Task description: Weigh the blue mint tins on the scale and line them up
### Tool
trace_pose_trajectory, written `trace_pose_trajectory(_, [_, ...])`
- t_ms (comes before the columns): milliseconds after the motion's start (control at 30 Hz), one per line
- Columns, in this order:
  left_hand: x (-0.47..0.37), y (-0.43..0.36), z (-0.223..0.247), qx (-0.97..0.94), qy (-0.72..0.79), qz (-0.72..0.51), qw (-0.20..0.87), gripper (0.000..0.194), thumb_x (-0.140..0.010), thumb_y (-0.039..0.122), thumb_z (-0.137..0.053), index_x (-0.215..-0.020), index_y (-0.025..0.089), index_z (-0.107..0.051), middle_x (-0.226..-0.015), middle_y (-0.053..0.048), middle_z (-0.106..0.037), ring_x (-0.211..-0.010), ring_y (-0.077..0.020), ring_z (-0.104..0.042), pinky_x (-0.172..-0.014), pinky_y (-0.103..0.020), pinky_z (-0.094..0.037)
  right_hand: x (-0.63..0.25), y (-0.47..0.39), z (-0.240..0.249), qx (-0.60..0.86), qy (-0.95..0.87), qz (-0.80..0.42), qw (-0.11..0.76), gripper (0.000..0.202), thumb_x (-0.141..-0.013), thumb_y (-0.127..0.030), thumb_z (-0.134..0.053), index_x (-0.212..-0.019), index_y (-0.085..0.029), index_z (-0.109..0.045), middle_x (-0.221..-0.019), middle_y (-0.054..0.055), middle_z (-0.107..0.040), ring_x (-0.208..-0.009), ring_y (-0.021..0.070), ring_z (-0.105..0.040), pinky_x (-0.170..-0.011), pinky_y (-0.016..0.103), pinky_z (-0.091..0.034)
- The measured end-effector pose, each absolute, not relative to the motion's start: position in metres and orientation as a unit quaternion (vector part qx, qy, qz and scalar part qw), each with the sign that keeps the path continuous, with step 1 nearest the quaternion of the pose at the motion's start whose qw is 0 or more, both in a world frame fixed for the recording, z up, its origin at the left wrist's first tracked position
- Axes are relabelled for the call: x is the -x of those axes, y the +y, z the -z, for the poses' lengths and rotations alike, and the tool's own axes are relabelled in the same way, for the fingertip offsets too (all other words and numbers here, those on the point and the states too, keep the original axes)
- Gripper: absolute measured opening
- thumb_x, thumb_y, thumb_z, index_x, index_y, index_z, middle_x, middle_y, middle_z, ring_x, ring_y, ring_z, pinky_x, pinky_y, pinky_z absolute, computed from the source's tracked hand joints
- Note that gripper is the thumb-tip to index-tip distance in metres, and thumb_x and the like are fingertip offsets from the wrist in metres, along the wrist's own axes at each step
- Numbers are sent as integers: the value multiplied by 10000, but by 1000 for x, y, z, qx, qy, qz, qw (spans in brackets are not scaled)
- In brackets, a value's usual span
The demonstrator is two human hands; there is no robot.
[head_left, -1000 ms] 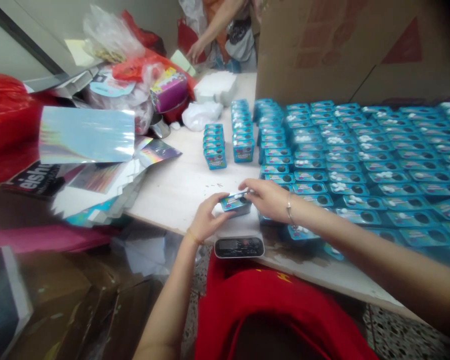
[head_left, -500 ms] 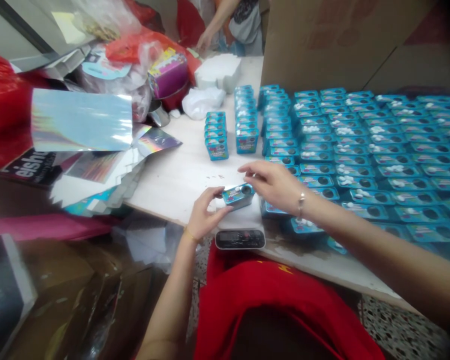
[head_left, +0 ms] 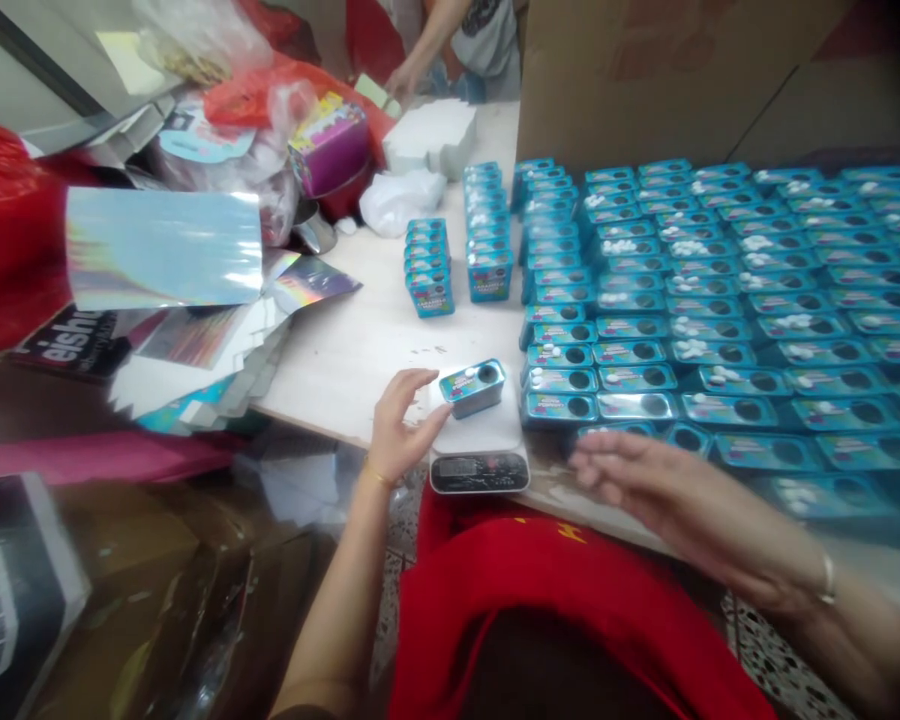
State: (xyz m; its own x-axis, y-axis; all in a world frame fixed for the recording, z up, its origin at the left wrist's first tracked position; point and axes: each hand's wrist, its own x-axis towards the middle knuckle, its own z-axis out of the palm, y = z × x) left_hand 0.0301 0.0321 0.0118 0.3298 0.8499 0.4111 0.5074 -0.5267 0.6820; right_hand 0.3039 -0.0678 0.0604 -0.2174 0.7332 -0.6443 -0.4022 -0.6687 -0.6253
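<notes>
A small blue tin (head_left: 474, 398) with a dark round opening in its top and a few white pellets on the lid rests on a white kitchen scale (head_left: 442, 440). My left hand (head_left: 403, 425) is beside the tin's left end, thumb and fingers spread apart; light contact there is hard to judge. At the near edge of the tin rows, my right hand (head_left: 645, 485) is stretched out, slightly blurred, with no object visible in it. Closely packed blue tins (head_left: 634, 408) stand in rows around and beyond it, many with white pellets on top.
Two shorter rows of tins (head_left: 429, 290) stand behind the scale. A cardboard wall (head_left: 682, 90) backs the table. Left are a shiny holographic sheet (head_left: 165, 245), bags and a purple box (head_left: 334, 155). Another person's hand (head_left: 403, 80) is at the far end, by a white stack (head_left: 431, 140).
My right hand has moved from above the tin on the scale toward the right and nearer to me. My left hand has loosened and drawn slightly left from the tin.
</notes>
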Motion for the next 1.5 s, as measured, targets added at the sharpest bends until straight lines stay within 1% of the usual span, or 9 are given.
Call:
trace_pose_trajectory(133, [-46,37,-19,-794,429,-398,164,195,-861,273,-594,-1033,182,-593,-995,-70,-598,-970,-191,-553,-868,-347,-437,-287,-89,-36,462,-155,-801,347,166,-828,-328,-653,-860,-166,-639,-751,21,-591,-603,63,-491,-582,153,-435])
trace_pose_trajectory(433, [-71,62,-45,-838,494,-208,103,85,-857,258,-585,-812,186,-585,-833,-6,-594,-856,-181,-538,-808,-347,-316,-266,-88,-5,422,-136,-813,376,206,-820,-315,-665,-887,-121,-652,-760,30,-597,-544,43,-476,-473,144,-366])
trace_pose_trajectory(533, [-76,45,-57,-858,441,-226,136,118,-894,288,-541,-851,186,-582,-856,-16,-606,-861,-174,-542,-846,-352,-320,-258,-79,-12,404,-76,-823,393,285,-869,-386,-586,-881,-112,-663,-742,47,-599,-557,64,-501,-493,158,-404])
trace_pose_trajectory(667, [-81,22,-68,-905,311,-196,213,230,-878,362,-573,-1060,221,-580,-1065,-44,-601,-1026,-197,-530,-924,-358,-342,-252,-69,-22,339,-18,-837,430,355,-917,-418,-484,-875,-124,-680,-785,67,-598,-655,100,-546,-576,186,-469])
trace_pose_trajectory(833, [-65,34,-46,-834,421,-307,180,478,-826,452,-622,-1213,203,-492,-1182,-102,-542,-1120,-244,-499,-958,-410,-394,-256,-78,-16,412,-65,-807,418,164,-880,-245,-573,-871,-134,-693,-759,47,-591,-637,78,-541,-536,138,-444])
trace_pose_trajectory(933, [-53,47,-21,-839,429,-265,208,640,-741,478,-708,-1256,197,-451,-1183,-113,-559,-1084,-259,-531,-928,-421,-431,-262,-87,-8,428,-79,-804,405,152,-873,-257,-590,-877,-146,-693,-740,37,-583,-610,66,-521,-517,127,-430])
trace_pose_trajectory(1067, [-45,50,-4,-849,410,-242,230,414,-821,389,-644,-1168,201,-520,-1072,-82,-622,-964,-215,-589,-883,-392,-464,-264,-91,-4,425,-84,-808,399,141,-859,-280,-616,-864,-161,-692,-766,31,-580,-621,62,-512,-501,120,-412])
trace_pose_trajectory(1267, [-35,52,-25,-830,390,-304,260,633,-773,387,-705,-1308,193,-428,-1199,-110,-563,-1063,-215,-556,-944,-384,-451,-261,-91,-6,427,-94,-809,392,140,-850,-286,-631,-891,-167,-694,-787,29,-578,-635,58,-511,-503,113,-408])
trace_pose_trajectory(1500, [-16,52,-33,-784,427,-380,243,406,-849,365,-613,-1199,178,-527,-1071,-85,-613,-985,-189,-587,-921,-381,-461,-262,-93,-4,426,-95,-814,384,155,-854,-290,-626,-869,-151,-691,-764,27,-576,-606,46,-502,-509,105,-412])
